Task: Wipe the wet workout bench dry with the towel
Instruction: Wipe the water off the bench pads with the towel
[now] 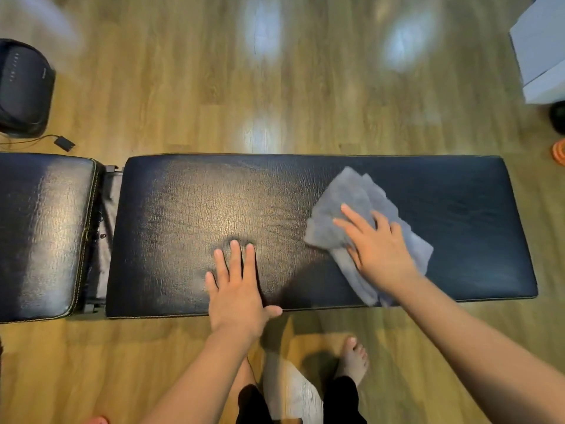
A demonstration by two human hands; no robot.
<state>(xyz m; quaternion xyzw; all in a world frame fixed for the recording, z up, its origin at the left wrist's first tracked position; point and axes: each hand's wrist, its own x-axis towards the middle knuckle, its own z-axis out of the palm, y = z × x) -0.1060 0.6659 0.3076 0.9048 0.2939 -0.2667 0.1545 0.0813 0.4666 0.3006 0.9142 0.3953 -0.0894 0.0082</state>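
Note:
A long black padded bench pad (458,215) lies across the view, with a shorter black pad (46,234) beside it at the left. A crumpled grey towel (345,194) lies on the right half of the long pad. My right hand (376,246) presses flat on the towel, fingers spread and straight. My left hand (235,286) rests flat on the bare pad near its front edge, fingers straight, thumb over the edge. The pad's left and middle parts shine with glare.
Wooden floor surrounds the bench. A black round device (21,87) with a cable and adapter (64,144) sits at the far left. A white box (541,50) stands at the far right, an orange object (558,153) below it. My bare feet (354,359) stand before the bench.

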